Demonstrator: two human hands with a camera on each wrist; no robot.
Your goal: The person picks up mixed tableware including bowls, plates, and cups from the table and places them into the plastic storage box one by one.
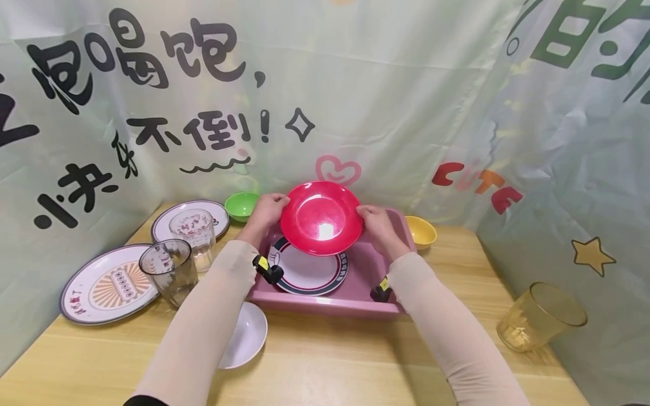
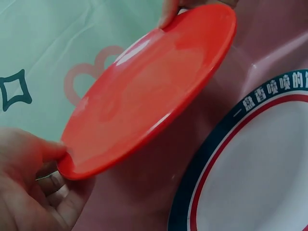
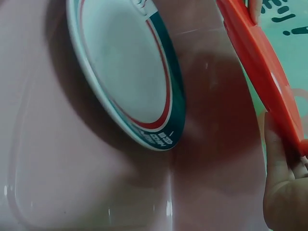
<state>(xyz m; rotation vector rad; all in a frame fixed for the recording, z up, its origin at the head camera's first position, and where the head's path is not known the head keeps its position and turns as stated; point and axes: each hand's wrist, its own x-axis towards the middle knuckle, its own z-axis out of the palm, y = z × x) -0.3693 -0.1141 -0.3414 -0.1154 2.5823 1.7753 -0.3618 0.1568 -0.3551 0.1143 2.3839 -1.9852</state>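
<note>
The left grip (image 1: 268,214) and right grip (image 1: 378,226) pinch opposite edges of the red plate (image 1: 321,217), tilted above the pink basin (image 1: 373,270). The step looks like two-handed carrying; the next move calls for even support. A white plate (image 1: 304,269) inside could obstruct lowering. Green bowl (image 1: 241,206) left, yellow bowl (image 1: 421,232) right.

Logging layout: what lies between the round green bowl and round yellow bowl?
Head view: a pink rectangular plastic basin, with left hand and right hand holding a round red plate above it.
</note>
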